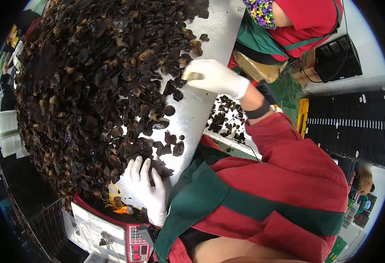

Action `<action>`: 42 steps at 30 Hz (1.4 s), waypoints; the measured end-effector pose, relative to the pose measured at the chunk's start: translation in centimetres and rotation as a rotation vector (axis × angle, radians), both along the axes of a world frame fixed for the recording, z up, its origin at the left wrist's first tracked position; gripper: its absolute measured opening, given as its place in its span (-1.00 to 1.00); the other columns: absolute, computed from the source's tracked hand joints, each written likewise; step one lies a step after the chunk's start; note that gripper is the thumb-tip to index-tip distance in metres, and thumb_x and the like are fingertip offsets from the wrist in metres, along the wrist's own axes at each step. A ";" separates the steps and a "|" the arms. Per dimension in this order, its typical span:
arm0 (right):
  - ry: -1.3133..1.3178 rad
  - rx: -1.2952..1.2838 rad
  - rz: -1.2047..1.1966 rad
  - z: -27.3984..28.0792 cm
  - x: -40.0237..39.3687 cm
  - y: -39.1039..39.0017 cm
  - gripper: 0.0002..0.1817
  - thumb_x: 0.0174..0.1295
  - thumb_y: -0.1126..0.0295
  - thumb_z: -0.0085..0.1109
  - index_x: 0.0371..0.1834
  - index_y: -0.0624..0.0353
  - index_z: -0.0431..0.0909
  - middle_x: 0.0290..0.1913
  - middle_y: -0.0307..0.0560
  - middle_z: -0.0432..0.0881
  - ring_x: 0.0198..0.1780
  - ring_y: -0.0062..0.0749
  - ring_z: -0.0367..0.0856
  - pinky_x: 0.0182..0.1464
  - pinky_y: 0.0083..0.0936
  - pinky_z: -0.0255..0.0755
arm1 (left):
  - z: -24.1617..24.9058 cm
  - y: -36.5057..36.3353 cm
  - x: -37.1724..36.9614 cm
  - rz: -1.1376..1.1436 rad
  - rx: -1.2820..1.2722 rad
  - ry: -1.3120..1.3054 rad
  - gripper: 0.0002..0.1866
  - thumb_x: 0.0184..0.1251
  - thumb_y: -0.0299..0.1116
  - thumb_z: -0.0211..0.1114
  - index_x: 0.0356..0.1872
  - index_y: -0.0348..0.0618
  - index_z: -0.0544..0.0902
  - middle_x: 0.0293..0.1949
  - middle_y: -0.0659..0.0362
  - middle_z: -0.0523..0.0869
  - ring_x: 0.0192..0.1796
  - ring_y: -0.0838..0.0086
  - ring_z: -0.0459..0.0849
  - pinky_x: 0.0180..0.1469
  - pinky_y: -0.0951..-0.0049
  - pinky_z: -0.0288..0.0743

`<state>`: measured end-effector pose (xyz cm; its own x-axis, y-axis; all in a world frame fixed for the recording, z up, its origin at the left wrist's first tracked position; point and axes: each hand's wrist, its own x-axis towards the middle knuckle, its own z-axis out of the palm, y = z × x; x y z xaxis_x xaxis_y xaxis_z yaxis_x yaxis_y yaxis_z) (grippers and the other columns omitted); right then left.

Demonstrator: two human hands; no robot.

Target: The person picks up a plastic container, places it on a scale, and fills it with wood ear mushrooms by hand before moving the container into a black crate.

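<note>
A large heap of dark, dried wood ear mushrooms (83, 87) covers the metal table (194, 107). My right hand (214, 78), in a white glove, is over the heap's near edge, its fingers curled together towards the thumb. Whatever is in that pinch, if anything, is hidden. Lower in the view, my left hand (148, 188), also gloved in white, lies against the edge of the heap with its fingers stretched out and slightly apart. Loose mushroom pieces (168, 142) are scattered on the metal between the two hands.
A red and white scale (137, 241) with a keypad stands beside my left hand, near orange-handled scissors (123, 210) and yellow rubber bands (113, 197). A white tray (210, 131) with mushroom pieces sits below the table edge. Another person (289, 26) is close by at upper right.
</note>
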<state>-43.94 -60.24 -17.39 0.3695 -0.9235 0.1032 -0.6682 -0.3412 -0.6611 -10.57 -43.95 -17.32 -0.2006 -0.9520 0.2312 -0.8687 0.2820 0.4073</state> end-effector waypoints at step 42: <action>0.185 -0.347 0.044 0.0 5.5 -1.8 -0.38 -0.04 0.37 0.40 0.22 -0.08 0.59 0.42 0.12 0.42 0.32 0.08 0.48 0.36 -0.13 0.39 | -1.3 1.5 1.8 0.393 0.171 0.035 -0.34 0.26 -0.46 0.30 0.43 -0.15 0.40 0.46 -0.23 0.28 0.47 -0.14 0.29 0.49 -0.04 0.17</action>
